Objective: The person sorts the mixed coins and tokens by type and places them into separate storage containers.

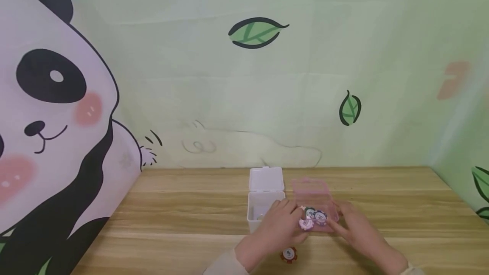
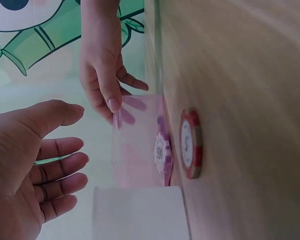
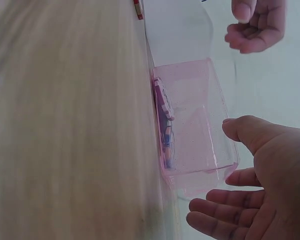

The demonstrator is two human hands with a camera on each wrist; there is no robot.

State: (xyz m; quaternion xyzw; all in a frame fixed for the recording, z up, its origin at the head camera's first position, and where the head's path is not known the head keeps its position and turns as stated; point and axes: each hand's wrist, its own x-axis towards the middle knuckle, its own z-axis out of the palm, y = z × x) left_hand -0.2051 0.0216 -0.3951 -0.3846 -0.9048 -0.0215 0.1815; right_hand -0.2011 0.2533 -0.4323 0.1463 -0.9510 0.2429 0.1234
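A see-through pink plastic box [image 1: 317, 229] stands with its lid raised at the back. Inside it lie several poker chips, including a purple-and-white chip [image 1: 306, 224] and a blue-and-white chip [image 1: 321, 218]. My left hand [image 1: 276, 224] hovers by the box's left side, its fingers loosely bent around nothing in the left wrist view. At the right end, my right hand [image 1: 361, 230] holds the pink box, thumb at the front rim and index finger at the side. A red poker chip [image 2: 190, 143] lies flat on the table before the boxes.
Left of the pink box stands a white lidded box [image 1: 252, 225], its lid raised; something small lies inside, partly hidden by my left hand. The wooden table [image 1: 183, 215] meets a green cloth backdrop [image 1: 172, 63] printed with a panda and leaves.
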